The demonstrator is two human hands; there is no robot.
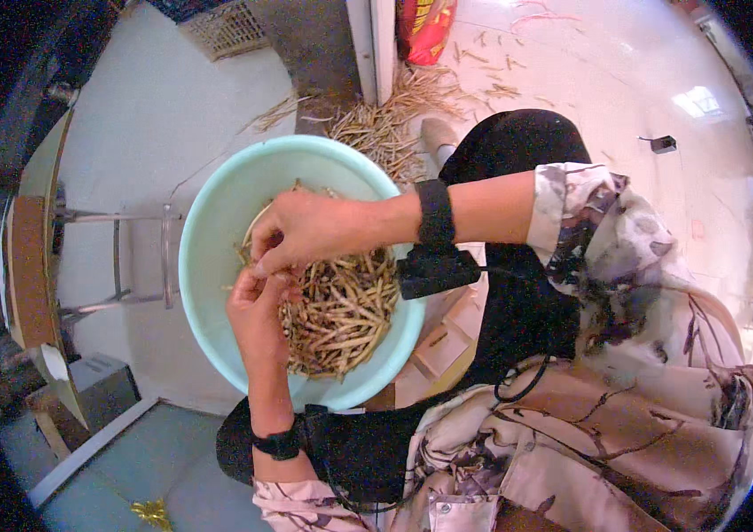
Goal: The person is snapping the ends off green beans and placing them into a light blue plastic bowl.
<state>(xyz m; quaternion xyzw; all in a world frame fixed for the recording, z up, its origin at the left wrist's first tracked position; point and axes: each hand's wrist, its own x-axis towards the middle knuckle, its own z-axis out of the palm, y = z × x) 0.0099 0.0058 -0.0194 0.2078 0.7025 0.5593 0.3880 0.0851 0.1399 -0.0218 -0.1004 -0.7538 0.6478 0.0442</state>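
Observation:
A pale green plastic basin (198, 312) holds a heap of dry, brownish bean pods (343, 319). Over the heap, my right hand (306, 226) comes in from the right, its thumb and fingers pinched on what looks like a dry pod, mostly hidden. My left hand (260, 306) reaches up from below, its thumb and curled fingers closed at the same spot, touching the right fingertips; a small tip pokes out beside it. Each wrist wears a black strap (435, 213), the right one with a black box-shaped device (440, 272) on it.
Loose dry pods (383, 133) lie on the floor beyond the basin, near a door frame (373, 53) and a red bag (426, 33). A cardboard box (440, 346) stands beside the basin. At the left is a metal-legged table or stand (167, 256); a small black device (664, 144) lies right.

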